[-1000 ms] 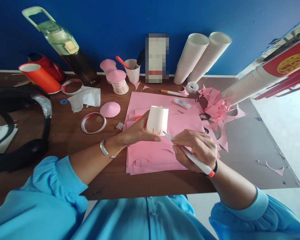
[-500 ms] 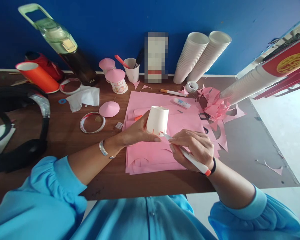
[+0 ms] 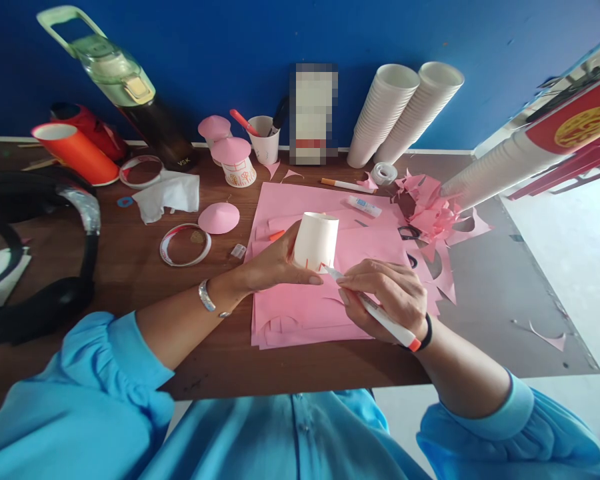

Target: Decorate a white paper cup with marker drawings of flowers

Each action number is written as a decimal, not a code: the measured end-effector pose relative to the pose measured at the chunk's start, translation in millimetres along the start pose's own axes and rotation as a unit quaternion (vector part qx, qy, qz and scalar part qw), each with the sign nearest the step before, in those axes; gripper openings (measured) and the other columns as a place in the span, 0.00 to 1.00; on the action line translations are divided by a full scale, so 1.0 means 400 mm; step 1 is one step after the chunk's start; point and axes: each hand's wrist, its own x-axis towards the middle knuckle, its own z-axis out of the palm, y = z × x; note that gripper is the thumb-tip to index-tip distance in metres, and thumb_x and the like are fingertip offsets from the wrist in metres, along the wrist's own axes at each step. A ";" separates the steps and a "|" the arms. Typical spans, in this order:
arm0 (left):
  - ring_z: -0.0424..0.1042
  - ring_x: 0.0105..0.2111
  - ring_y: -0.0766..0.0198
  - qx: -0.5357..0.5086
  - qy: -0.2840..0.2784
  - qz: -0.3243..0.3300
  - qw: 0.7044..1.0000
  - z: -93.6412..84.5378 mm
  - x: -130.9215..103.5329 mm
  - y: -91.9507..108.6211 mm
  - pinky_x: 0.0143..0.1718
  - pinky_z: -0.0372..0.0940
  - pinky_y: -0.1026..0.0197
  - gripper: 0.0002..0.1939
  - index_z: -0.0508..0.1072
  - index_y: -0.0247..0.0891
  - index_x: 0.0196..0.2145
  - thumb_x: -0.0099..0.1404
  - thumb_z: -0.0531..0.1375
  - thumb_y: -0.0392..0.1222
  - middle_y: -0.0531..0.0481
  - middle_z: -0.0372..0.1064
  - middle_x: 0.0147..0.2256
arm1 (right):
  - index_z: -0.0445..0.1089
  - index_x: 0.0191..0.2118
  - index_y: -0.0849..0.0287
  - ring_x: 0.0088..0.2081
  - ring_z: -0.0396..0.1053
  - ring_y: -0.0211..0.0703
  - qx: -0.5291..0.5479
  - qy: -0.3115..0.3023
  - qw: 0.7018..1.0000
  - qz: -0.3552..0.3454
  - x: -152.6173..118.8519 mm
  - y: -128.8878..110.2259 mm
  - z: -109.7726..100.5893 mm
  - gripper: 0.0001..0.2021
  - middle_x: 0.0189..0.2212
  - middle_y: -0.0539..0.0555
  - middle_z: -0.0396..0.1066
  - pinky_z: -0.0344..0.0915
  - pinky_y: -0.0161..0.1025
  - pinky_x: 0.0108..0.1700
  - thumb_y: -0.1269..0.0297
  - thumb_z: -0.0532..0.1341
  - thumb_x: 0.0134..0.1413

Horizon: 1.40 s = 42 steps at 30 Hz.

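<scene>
Clock faces centre on the cup, twelve being away from us. We have the cup [image 3: 316,240] raised over the pink paper [image 3: 300,327], its long axis near twelve-to-six, leaning a little toward one. Our left hand [image 3: 277,263] grips it from eight o'clock: thumb along the lower edge, fingers wrapped behind and mostly hidden, so we cannot tell how they are spread.

Our right hand [image 3: 390,293] sits at four o'clock, thumb and forefinger pinching the pen [image 3: 387,322] near its tip, the other fingers curled below.

Key relation: the pen's long axis runs from four o'clock up toward ten, tip at the cup wall among the short orange marks [image 3: 307,263] near the lower edge. Contact is too fine for us to confirm. The left thumb is the nearest part of either hand to those marks, just below them; the right hand stands off by the pen's front end.

About us: coned cups [image 3: 240,173] between ten and eleven, tape ring [image 3: 163,245] at nine, glue stick [image 3: 365,206] at two, pink scraps [image 3: 433,213] toward three.
</scene>
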 end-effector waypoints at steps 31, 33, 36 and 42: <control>0.72 0.53 0.48 0.007 0.000 -0.011 1.000 0.004 -0.002 0.011 0.50 0.70 0.49 0.53 0.62 0.48 0.69 0.50 0.80 0.48 0.41 0.71 0.56 | 0.71 0.44 0.56 0.26 0.77 0.40 0.017 -0.003 1.000 0.000 -0.002 0.002 0.008 0.10 0.28 0.50 0.77 0.74 0.37 0.28 0.78 0.63 0.61; 0.71 0.55 0.46 0.007 0.000 -0.014 1.000 0.002 -0.002 0.007 0.52 0.70 0.48 0.53 0.62 0.49 0.70 0.50 0.80 0.48 0.40 0.70 0.57 | 0.70 0.44 0.57 0.26 0.77 0.40 0.015 0.000 1.000 -0.002 -0.003 0.003 0.008 0.10 0.28 0.50 0.77 0.73 0.36 0.28 0.78 0.64 0.61; 0.71 0.57 0.44 0.006 0.000 -0.017 1.000 0.001 -0.001 0.005 0.53 0.70 0.46 0.55 0.61 0.48 0.70 0.50 0.80 0.47 0.40 0.71 0.58 | 0.70 0.43 0.57 0.27 0.77 0.40 0.008 0.000 1.000 -0.003 -0.004 0.004 0.008 0.09 0.28 0.51 0.77 0.73 0.36 0.29 0.78 0.64 0.61; 0.71 0.56 0.46 0.007 0.005 -0.013 1.000 0.006 -0.001 0.014 0.53 0.70 0.47 0.54 0.61 0.47 0.69 0.50 0.80 0.47 0.40 0.69 0.57 | 0.70 0.43 0.55 0.27 0.78 0.39 -0.006 0.003 1.000 0.006 -0.004 0.002 0.007 0.10 0.28 0.49 0.78 0.74 0.35 0.29 0.79 0.64 0.61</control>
